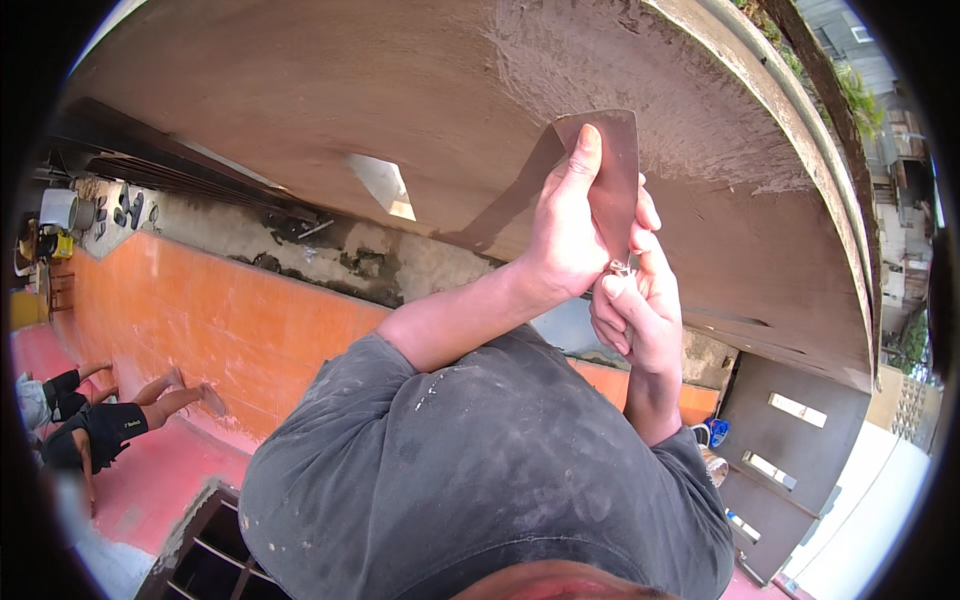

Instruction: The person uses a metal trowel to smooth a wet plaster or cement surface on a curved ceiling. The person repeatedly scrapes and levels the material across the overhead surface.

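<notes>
My left hand [570, 215] grips a flat, brownish metal blade [615, 165], wide at the top and narrowing downward like a scraper. Its thumb presses along the blade's face; the other fingers are hidden behind. At the narrow end, my right hand [642, 295] is closed, thumb and finger pinching a small shiny metal piece [619, 268]. Some right fingertips rest by the blade's edge. I cannot tell whether the metal piece is joined to the blade. Both hands are raised in front of a brown plastered surface [400, 100], which carries a dark shadow beside the blade.
The plastered surface has a rough, scraped patch [720, 130] and a curved outer edge [800, 115]. Below runs an orange wall [230, 300]. Two people [100, 425] are on the pink floor [190, 475] at left. A dark grille [215, 560] lies lower left; blue shoes [717, 431] sit at right.
</notes>
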A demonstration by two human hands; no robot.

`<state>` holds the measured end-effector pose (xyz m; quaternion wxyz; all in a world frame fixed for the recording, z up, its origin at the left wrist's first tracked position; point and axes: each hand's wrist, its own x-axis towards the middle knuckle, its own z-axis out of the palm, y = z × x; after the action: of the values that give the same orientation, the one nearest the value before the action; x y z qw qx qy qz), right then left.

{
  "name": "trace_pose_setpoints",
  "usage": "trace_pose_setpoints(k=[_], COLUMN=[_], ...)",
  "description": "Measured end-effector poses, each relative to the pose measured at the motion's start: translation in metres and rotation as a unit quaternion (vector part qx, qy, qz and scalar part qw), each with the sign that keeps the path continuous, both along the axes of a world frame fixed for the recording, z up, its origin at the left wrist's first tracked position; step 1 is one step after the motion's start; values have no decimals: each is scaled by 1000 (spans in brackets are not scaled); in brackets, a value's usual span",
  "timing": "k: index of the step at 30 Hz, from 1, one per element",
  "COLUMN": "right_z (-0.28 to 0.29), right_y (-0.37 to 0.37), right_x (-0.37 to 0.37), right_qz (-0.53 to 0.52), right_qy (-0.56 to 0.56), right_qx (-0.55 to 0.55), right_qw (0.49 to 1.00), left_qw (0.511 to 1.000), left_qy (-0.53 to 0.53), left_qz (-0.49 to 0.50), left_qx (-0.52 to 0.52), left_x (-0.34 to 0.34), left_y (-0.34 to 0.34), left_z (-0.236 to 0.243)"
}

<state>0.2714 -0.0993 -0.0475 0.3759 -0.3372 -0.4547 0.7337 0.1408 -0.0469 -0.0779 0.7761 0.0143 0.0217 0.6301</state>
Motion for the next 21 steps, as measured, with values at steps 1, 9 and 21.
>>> trace_pose_setpoints(k=[1,9,21], right_z=[5,-4,2], right_y=[-2,5,6], right_x=[0,-4,-26], right_qz=[1,3,-6], right_qy=[2,-18,-21], right_qx=[-3,33,36], right_qw=[1000,999,999], left_qw=[1000,1000,996], left_qy=[-7,-8,-15], left_qz=[-4,16,26], left_qx=[9,7,80], left_x=[0,-2,-28], left_y=[-2,0,6], left_z=[1,7,7])
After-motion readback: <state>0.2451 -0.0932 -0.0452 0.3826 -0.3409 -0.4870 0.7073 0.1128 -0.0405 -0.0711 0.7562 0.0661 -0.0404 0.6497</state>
